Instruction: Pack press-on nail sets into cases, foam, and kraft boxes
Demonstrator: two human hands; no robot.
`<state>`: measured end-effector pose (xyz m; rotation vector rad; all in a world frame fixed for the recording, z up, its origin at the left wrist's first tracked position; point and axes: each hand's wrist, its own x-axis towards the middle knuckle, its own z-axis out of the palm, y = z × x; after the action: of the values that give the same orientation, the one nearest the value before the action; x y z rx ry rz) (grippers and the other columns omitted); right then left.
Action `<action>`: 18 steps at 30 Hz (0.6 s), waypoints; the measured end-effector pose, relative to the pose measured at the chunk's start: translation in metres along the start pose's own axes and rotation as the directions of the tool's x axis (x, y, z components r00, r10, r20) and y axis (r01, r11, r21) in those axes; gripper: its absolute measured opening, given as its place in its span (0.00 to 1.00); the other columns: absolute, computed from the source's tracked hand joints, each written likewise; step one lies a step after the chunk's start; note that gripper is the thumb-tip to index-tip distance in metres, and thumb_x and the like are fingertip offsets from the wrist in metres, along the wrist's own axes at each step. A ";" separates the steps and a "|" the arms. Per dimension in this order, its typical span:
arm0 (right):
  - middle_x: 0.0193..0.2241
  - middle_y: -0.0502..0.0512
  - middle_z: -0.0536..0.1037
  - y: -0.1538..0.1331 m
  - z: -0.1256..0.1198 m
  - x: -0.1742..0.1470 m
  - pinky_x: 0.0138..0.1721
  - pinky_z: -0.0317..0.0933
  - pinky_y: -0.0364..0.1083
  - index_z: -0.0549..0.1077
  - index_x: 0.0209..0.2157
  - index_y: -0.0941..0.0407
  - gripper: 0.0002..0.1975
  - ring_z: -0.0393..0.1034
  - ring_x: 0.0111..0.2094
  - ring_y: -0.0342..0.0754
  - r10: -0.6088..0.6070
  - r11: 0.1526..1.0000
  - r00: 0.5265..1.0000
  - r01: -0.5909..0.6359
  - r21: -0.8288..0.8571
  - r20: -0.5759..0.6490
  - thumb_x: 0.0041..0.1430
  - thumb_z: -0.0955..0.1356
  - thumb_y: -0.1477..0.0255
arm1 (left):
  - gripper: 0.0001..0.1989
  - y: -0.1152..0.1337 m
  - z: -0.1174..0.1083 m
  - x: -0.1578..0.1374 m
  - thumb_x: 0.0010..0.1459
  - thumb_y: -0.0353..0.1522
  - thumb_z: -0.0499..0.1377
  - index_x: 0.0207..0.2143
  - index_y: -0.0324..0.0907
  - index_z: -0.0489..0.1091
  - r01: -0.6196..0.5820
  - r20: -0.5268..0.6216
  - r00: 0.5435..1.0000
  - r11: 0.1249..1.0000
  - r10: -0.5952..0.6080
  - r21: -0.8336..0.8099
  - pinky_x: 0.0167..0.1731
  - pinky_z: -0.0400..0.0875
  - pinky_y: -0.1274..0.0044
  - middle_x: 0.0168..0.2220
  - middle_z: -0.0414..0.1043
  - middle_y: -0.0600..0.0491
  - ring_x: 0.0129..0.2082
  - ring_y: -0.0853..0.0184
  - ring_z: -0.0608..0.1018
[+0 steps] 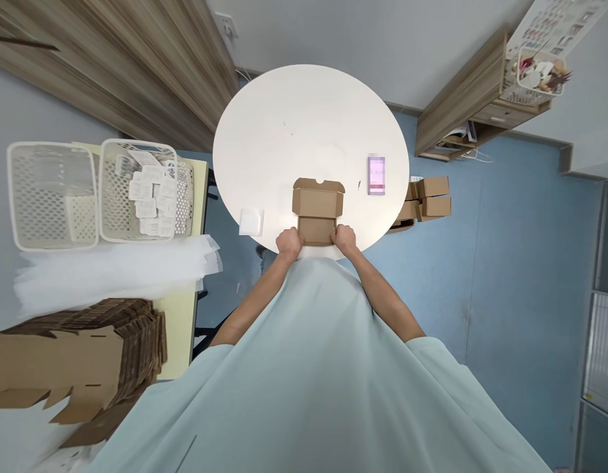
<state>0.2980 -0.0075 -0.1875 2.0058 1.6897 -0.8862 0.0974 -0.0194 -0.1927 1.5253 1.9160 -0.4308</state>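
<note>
An open cardboard box (317, 230) lies at the near edge of the round white table (308, 112), its lid (319, 202) standing away from me with side flaps spread. Its inside shows bare cardboard. My left hand (288, 243) is closed at the box's left wall. At the right wall, my right hand (344, 239) is closed in the same way, with its fingertips partly hidden. A small white packet (251, 222) rests on the table to the left of my left hand. A phone (376, 175) with a blurred pinkish screen lies to the right.
On a yellow side table (178, 328) at left are a basket of white packets (139, 190), another white basket (52, 197), white sheets (116, 272) and stacked flat cardboard (87, 361). Closed cardboard boxes (434, 197) sit right of the table. A wooden cabinet (461, 98) stands farther back.
</note>
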 end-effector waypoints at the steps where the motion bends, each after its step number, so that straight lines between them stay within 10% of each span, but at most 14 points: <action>1: 0.53 0.73 0.84 -0.001 -0.001 0.000 0.48 0.69 0.47 0.80 0.55 0.63 0.16 0.80 0.54 0.59 0.002 1.000 1.000 -0.002 -0.008 0.005 0.79 0.63 0.74 | 0.16 0.000 0.001 0.001 0.71 0.31 0.55 0.53 0.36 0.80 -0.001 0.003 1.000 1.000 0.001 -0.001 0.48 0.76 0.64 0.51 0.83 0.32 0.53 0.44 0.84; 10: 0.49 0.73 0.85 0.006 -0.016 -0.007 0.47 0.69 0.49 0.80 0.51 0.60 0.21 0.81 0.53 0.61 0.029 0.999 0.999 -0.029 0.028 -0.014 0.82 0.64 0.57 | 0.17 -0.042 0.000 0.012 0.74 0.47 0.57 0.47 0.44 0.77 -0.024 -0.092 0.996 0.979 0.005 -0.204 0.53 0.78 0.59 0.49 0.83 0.40 0.53 0.45 0.83; 14: 0.46 0.67 0.86 0.020 -0.023 -0.019 0.45 0.67 0.49 0.80 0.47 0.56 0.21 0.82 0.50 0.60 0.058 0.992 0.996 -0.050 0.112 -0.068 0.83 0.63 0.56 | 0.17 -0.095 -0.022 0.032 0.69 0.40 0.62 0.56 0.41 0.71 0.072 -0.374 0.904 0.936 -0.208 -0.346 0.64 0.74 0.58 0.61 0.75 0.36 0.62 0.45 0.78; 18: 0.44 0.62 0.88 0.031 -0.028 -0.034 0.43 0.65 0.47 0.80 0.44 0.54 0.16 0.82 0.49 0.57 0.093 0.974 0.991 -0.071 0.213 -0.093 0.82 0.65 0.60 | 0.28 -0.134 -0.036 0.050 0.59 0.38 0.72 0.56 0.36 0.68 0.244 -0.300 0.883 0.899 -0.361 -0.364 0.68 0.69 0.54 0.61 0.75 0.30 0.66 0.38 0.75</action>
<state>0.3316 -0.0217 -0.1479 2.2785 1.6105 -0.9834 -0.0461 0.0033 -0.2175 1.1472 2.3939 0.0414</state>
